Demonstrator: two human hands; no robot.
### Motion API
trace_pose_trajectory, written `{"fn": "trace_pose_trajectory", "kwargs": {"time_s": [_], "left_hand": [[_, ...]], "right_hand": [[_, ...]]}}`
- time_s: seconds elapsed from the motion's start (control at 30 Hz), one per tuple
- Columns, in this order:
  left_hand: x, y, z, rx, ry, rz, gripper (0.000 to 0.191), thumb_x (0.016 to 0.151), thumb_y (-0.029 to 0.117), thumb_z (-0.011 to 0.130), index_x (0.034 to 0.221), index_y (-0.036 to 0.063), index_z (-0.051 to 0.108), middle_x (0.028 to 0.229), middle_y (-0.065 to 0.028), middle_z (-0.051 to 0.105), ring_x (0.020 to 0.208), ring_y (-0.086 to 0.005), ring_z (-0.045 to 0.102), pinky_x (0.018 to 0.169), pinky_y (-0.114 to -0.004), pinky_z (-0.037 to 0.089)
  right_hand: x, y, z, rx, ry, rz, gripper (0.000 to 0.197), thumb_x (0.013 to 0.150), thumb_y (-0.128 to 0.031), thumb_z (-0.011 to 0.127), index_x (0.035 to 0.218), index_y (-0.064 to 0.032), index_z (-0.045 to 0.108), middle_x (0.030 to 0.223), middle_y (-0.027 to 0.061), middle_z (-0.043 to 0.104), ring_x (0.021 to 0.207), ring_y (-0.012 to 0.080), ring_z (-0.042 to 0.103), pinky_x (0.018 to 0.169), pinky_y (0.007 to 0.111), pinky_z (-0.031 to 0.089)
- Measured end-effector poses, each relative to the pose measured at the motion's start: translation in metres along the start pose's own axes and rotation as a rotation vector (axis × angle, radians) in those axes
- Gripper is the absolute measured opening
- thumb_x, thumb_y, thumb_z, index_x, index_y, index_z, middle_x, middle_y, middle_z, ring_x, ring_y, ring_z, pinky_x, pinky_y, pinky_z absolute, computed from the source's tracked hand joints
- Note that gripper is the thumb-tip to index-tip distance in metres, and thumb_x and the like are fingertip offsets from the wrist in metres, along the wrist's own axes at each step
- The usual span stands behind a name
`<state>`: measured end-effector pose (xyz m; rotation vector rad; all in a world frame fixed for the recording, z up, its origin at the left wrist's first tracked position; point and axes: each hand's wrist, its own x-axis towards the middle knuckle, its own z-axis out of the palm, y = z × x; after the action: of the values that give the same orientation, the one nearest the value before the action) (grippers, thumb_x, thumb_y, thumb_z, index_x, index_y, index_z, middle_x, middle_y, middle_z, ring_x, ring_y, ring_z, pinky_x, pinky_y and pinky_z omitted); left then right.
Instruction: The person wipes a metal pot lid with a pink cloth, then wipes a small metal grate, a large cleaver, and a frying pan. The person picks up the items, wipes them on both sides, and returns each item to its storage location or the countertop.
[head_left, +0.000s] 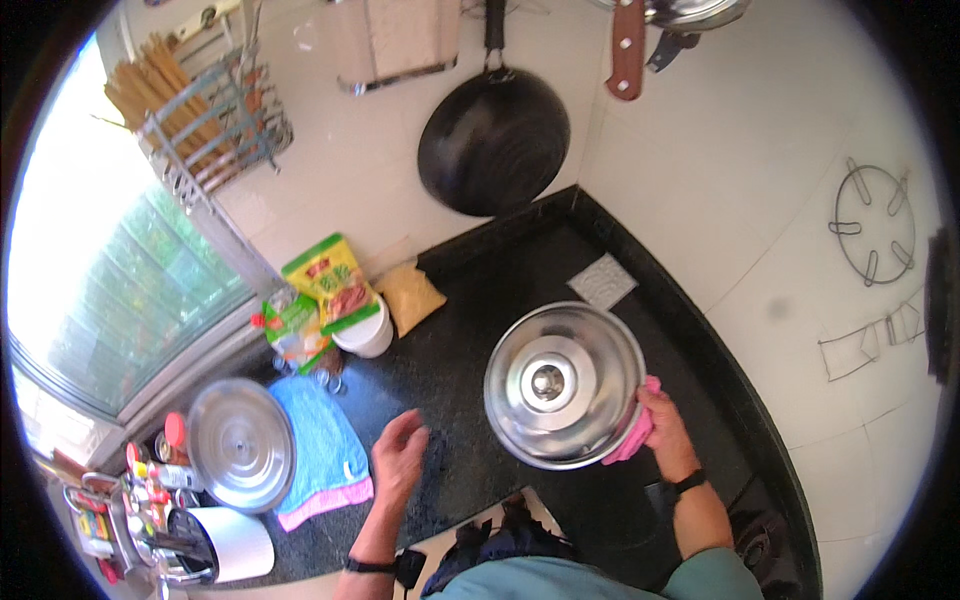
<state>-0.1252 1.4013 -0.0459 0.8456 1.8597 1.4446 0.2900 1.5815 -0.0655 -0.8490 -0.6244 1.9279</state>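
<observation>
A round shiny metal pot lid (592, 412) is held by its rim in my right hand (667, 427), above the dark counter. A pink cloth (632, 441) is bunched between that hand and the lid's edge. My left hand (400, 452) hovers over the counter left of the lid, fingers loosely curled, holding nothing visible. Beyond my left hand lies a blue towel with a pink border (319, 442). Resting partly over the towel's left side is another round lid (241, 446). A small silvery square sheet (603, 282) lies behind the metal lid.
Food packets (334, 281), a white tub (367, 334) and a tan bag (409, 298) stand at the back left. A white knife holder (238, 544) and bottles stand front left. A black wok (493, 142) and a chopstick rack (210, 127) hang on the walls.
</observation>
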Motion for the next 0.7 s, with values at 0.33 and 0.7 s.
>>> {"fn": "trace_pose_trajectory", "kwargs": {"time_s": [0.33,0.7], "left_hand": [[-0.003,0.03,0.067,0.686,-0.17,0.515,0.039,0.084,0.028,0.075,0.112,0.0014,0.068,0.105,-0.0189,0.064,0.085,-0.0343,0.068,0.073,-0.044,0.056],[-0.004,0.009,0.073,0.709,-0.202,0.409,0.029,0.074,0.023,0.072,0.092,0.0,0.067,0.093,-0.0164,0.06,0.077,-0.0372,0.065,0.068,-0.046,0.055]], "right_hand": [[-0.031,0.116,0.028,-0.582,0.081,0.193,0.019,0.097,-0.013,0.062,0.11,0.0002,0.07,0.101,0.0071,0.072,0.088,0.0222,0.069,0.083,0.036,0.055],[-0.058,-0.075,0.096,-0.552,0.167,-0.481,0.024,0.101,-0.026,0.062,0.098,-0.0031,0.068,0.075,-0.001,0.064,0.055,0.003,0.053,0.045,0.019,0.039]]}}
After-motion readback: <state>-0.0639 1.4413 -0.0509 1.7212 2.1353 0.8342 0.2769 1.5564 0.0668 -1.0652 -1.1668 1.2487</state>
